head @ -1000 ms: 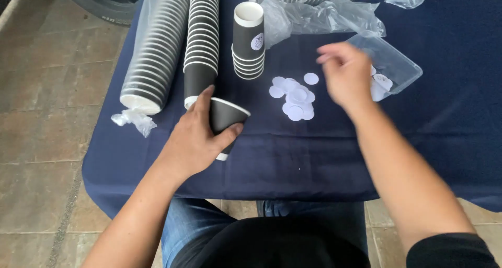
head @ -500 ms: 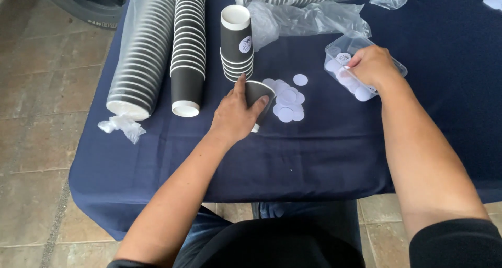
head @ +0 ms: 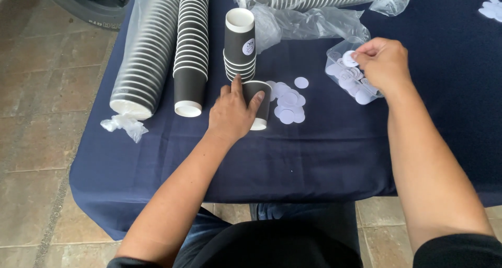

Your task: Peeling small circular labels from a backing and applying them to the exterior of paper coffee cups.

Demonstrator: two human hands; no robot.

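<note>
Since half a second ago the right hand (head: pixel 384 64) has settled pinching a round sticker (head: pixel 349 58) in the clear tub (head: pixel 334 72); the light, crushable paper cup (head: pixel 257 104) is wrapped sideways by the left hand (head: pixel 231 112), best gripped at its wall.

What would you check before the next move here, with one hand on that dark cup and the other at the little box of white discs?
1. Left hand grips the dark cup: ok.
2. Cup lies with its rim toward the person: ok.
3. Right hand fingers pinch a white disc: ok.
4. Clear box holds more discs: ok.
5. Single disc picked, not two: cannot tell.
6. Loose discs beside the cup: ok.
</note>
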